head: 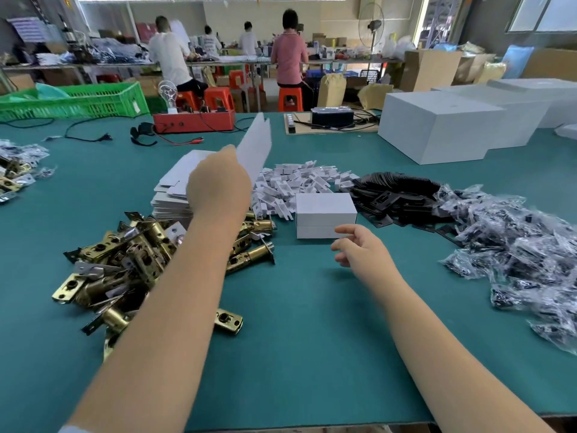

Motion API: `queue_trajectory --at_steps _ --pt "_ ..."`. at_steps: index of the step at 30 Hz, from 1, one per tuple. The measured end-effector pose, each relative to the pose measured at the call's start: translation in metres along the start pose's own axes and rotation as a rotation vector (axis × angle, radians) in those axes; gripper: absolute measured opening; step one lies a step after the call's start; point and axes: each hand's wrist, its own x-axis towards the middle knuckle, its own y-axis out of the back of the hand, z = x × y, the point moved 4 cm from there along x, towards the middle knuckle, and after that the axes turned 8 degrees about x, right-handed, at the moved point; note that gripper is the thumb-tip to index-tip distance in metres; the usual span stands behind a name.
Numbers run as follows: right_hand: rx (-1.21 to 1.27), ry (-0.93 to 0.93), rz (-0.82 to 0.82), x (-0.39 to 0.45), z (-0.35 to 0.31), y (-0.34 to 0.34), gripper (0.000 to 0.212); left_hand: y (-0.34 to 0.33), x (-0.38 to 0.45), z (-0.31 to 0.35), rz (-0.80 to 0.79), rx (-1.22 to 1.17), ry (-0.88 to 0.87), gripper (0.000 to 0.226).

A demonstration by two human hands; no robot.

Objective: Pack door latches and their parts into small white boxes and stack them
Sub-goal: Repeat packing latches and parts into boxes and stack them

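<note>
My left hand grips a flat unfolded white box blank and lifts it off the stack of flat blanks. Below my left forearm lies a pile of brass door latches. Two closed small white boxes stand stacked in the middle of the table. Just in front of them hovers my right hand, fingers loosely curled and holding nothing. Behind the boxes lie a heap of white plastic pieces and a heap of black strike plates. Clear bags of screws spread to the right.
The green table mat extends to the front edge. Large white cartons stand at the back right, a red tester box and a green crate at the back. More latches lie far left. People work at distant benches.
</note>
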Motion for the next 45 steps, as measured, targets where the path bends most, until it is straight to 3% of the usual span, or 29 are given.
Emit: queue_trajectory --at_steps 2,4,7,9,12,14,17,24,34,45 --pt "0.055 -0.039 -0.047 -0.001 0.000 -0.005 0.015 0.002 -0.026 0.004 0.024 -0.322 0.026 0.031" --pt "0.201 -0.118 -0.044 -0.004 0.001 -0.005 0.014 -0.009 -0.049 0.009 -0.066 -0.588 0.066 0.033" --pt "0.378 -0.190 0.019 -0.007 0.005 0.001 0.023 -0.045 -0.080 0.016 -0.377 -0.959 0.240 0.033" --pt "0.392 -0.127 0.115 -0.010 0.008 0.011 0.023 -0.063 -0.099 0.021 -0.555 -1.052 0.287 0.030" --pt "0.279 -0.002 0.194 -0.015 0.009 0.027 0.021 -0.081 -0.119 0.024 -0.699 -0.981 0.173 0.039" --pt "0.249 0.042 0.156 -0.019 0.007 0.027 0.023 -0.085 -0.122 0.022 -0.664 -0.775 0.044 0.056" --pt "0.173 0.096 0.077 -0.024 0.006 0.018 0.026 -0.083 -0.124 0.019 -0.602 -0.647 0.003 0.061" --pt "-0.073 0.194 0.034 -0.026 0.009 0.014 0.046 -0.080 -0.124 0.014 -0.587 -0.903 0.102 0.032" --pt "-0.111 0.206 -0.013 -0.027 0.011 0.010 0.069 -0.085 -0.123 0.015 -0.608 -0.968 0.020 0.032" --pt "-0.083 0.201 -0.036 -0.026 0.013 0.010 0.071 -0.089 -0.123 0.014 -0.602 -0.999 0.041 0.031"
